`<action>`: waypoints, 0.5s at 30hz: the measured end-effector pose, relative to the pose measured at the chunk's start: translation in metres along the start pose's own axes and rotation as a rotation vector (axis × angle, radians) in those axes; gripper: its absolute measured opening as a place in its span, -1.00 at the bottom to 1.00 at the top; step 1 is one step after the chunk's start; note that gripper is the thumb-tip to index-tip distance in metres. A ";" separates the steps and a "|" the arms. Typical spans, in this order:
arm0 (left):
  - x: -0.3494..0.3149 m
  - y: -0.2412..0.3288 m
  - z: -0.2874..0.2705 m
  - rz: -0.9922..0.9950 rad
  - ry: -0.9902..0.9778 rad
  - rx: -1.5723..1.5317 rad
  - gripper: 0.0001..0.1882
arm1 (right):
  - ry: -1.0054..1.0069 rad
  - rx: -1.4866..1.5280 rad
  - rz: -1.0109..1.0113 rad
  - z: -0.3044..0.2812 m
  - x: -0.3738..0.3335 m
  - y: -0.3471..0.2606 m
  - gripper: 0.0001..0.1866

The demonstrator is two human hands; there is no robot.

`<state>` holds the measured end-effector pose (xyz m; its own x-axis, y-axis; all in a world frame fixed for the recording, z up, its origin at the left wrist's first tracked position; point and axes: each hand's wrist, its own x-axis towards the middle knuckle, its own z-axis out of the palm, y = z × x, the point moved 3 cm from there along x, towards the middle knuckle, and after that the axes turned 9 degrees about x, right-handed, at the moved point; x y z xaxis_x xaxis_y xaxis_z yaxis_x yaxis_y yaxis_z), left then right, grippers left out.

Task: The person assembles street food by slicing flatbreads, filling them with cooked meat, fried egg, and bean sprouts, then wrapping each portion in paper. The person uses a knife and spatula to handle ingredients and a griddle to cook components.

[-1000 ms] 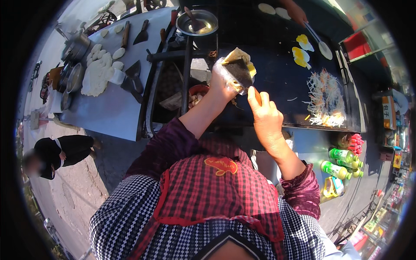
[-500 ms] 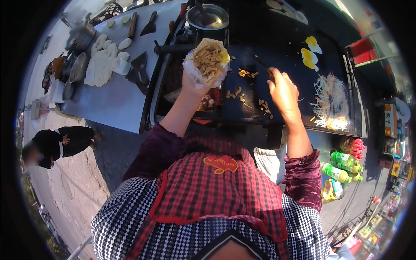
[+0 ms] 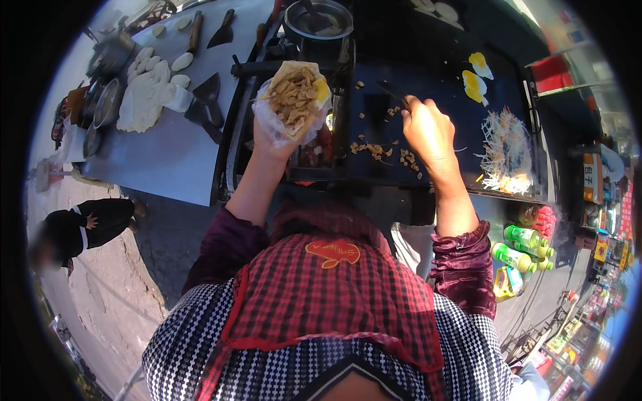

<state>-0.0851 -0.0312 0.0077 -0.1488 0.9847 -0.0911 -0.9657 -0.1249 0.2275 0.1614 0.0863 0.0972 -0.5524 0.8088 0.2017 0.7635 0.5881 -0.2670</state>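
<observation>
My left hand (image 3: 273,143) is closed around a clear plastic bag holding an open flatbread (image 3: 293,97), held up at the left end of the griddle. Brown chopped meat fills the bread, and a bit of yellow egg shows at its right edge. My right hand (image 3: 429,131) grips the handle of a dark metal spatula (image 3: 392,89), its blade tilted over the griddle (image 3: 445,170). Small chopped meat pieces (image 3: 372,150) lie scattered below and beside that blade. Most of the handle is hidden inside my fist.
Fried eggs (image 3: 474,87) and a heap of shredded vegetables (image 3: 506,152) lie on the griddle's right side. A metal pot (image 3: 318,20) stands at the back. On the left table are dough (image 3: 142,100) and spatulas (image 3: 207,97). Green-capped bottles (image 3: 525,244) stand lower right; a person (image 3: 90,220) is at left.
My left hand has shifted left with the filled flatbread. The spatula has moved slightly left, and more meat pieces now lie in the cluster nearer me. The whole view has shifted a little.
</observation>
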 end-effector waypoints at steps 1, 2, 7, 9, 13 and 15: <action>0.001 -0.001 -0.002 -0.030 -0.029 -0.006 -0.34 | 0.053 0.082 -0.053 0.018 0.014 0.002 -0.77; 0.002 -0.001 -0.006 -0.058 -0.057 -0.018 -0.39 | 0.036 0.023 -0.091 0.038 0.012 -0.001 -0.77; 0.000 0.009 -0.016 -0.050 -0.026 0.000 -0.28 | -0.270 -0.065 -0.071 -0.001 -0.067 -0.029 -0.65; -0.014 0.011 -0.005 -0.026 0.022 0.039 -0.29 | -0.305 -0.002 0.043 -0.030 -0.068 -0.021 -0.67; -0.003 0.001 -0.001 -0.091 0.022 0.039 -0.29 | 0.004 0.003 0.099 0.005 -0.008 0.029 -0.73; -0.002 -0.001 0.002 -0.092 -0.002 0.067 -0.29 | -0.140 -0.106 0.116 0.027 -0.018 0.029 -0.78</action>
<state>-0.0834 -0.0324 0.0097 -0.0595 0.9918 -0.1129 -0.9590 -0.0254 0.2823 0.1848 0.0892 0.0599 -0.4943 0.8683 0.0410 0.8514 0.4931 -0.1786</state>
